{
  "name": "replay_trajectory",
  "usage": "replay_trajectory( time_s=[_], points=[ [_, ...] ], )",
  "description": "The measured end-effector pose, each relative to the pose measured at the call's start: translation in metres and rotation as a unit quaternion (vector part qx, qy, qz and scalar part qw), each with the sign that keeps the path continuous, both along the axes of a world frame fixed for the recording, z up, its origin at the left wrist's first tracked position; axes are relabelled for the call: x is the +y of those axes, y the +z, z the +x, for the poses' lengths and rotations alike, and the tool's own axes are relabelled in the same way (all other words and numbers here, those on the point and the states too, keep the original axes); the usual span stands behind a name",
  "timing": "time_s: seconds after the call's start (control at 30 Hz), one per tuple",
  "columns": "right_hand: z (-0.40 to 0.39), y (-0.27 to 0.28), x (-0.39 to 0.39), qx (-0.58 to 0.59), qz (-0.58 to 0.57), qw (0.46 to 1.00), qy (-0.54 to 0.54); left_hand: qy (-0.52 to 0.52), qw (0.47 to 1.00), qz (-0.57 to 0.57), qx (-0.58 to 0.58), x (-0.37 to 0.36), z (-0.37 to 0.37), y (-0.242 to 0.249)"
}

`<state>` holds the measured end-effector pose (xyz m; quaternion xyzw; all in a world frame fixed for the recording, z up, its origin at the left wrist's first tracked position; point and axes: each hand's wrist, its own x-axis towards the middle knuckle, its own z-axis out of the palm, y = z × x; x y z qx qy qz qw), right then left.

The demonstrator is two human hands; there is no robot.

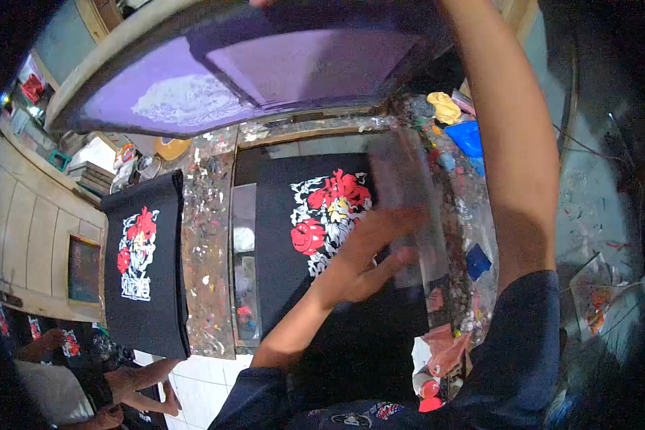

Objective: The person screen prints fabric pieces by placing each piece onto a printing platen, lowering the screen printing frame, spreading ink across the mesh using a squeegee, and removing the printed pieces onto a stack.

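Left hand [365,251] flat, fingers spread, on black shirt [315,229] at table centre. Right hand out of frame at 12 o'clock, grip cannot tell, lifting screen frame [215,79]. Risk: palm smearing wet red-white print [330,211].

The left hand [362,258] lies flat on the black printed shirt [315,236]; the right arm lifts the purple screen frame [244,72] toward twelve o'clock.

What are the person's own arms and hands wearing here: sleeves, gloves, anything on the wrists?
Both arms wear short dark navy sleeves ending above the elbow. The forearms are bare. The left hand has no glove, ring or watch that shows, though it is motion-blurred. The right hand is cut off at the top edge.
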<state>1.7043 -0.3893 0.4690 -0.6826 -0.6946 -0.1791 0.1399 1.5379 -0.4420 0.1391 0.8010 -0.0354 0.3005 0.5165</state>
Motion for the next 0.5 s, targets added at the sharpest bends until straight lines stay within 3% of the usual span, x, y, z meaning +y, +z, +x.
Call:
replay_trajectory(
  time_s=[0.03, 0.07, 0.13, 0.17, 0.2, 0.27, 0.3, 0.33, 0.5],
  points=[
    [-0.010, -0.005, -0.014, -0.015, 0.004, 1.000, -0.010, 0.107, 0.987, 0.077, -0.096, -0.006, -0.013, 0.016],
    [-0.057, -0.011, -0.042, 0.049, -0.043, 0.993, -0.098, 0.262, 0.949, 0.150, -0.094, -0.007, -0.041, 0.032],
    [-0.086, -0.064, -0.081, -0.001, 0.062, 0.996, -0.059, 0.495, 0.818, 0.264, -0.124, -0.002, -0.095, 0.072],
    [-0.060, -0.126, -0.090, -0.116, 0.211, 0.968, 0.070, 0.521, 0.792, 0.307, -0.078, 0.003, -0.120, 0.082],
    [-0.075, -0.159, -0.111, -0.088, 0.198, 0.973, 0.077, 0.544, 0.762, 0.350, -0.035, 0.008, -0.145, 0.093],
    [-0.105, -0.226, -0.156, -0.075, 0.117, 0.989, 0.050, 0.470, 0.782, 0.373, 0.168, 0.010, -0.194, 0.074],
    [-0.118, -0.258, -0.177, -0.067, 0.089, 0.993, 0.046, 0.418, 0.830, 0.299, 0.217, 0.007, -0.204, 0.057],
    [-0.126, -0.287, -0.190, -0.043, 0.078, 0.995, 0.048, 0.352, 0.854, 0.322, 0.207, 0.010, -0.214, 0.025],
    [-0.138, -0.385, -0.220, 0.051, 0.024, 0.997, 0.047, 0.336, 0.884, 0.273, 0.178, -0.008, -0.217, -0.077]
  ],
)
